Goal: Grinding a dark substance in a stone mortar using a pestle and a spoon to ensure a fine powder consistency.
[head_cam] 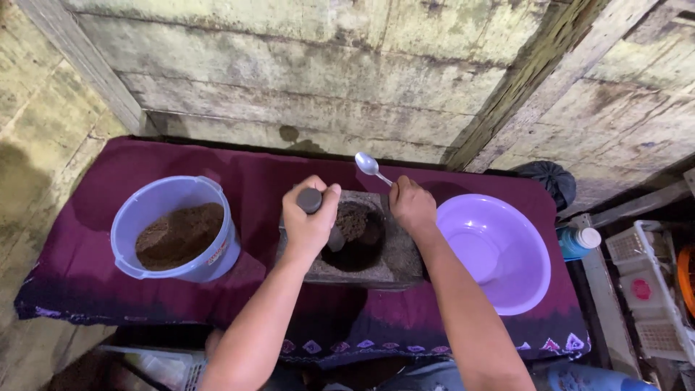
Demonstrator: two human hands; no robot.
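My left hand (310, 217) grips a dark pestle (311, 200) whose lower end stands in the hollow of a grey stone mortar (394, 253). Brown ground powder (353, 219) lies in that hollow. My right hand (413, 204) rests on the mortar's right rim and holds a metal spoon (369, 165), its bowl pointing up and away toward the wall. To the left stands a pale blue bucket (141, 210) part filled with brown powder (179, 235). On the right sits an empty purple basin (517, 246).
Everything rests on a table covered with a maroon cloth (260, 174) against a stained plank wall. A black bag (554, 177) sits at the back right. A blue bottle with white cap (579, 242) and white plastic crates (651, 289) stand to the right.
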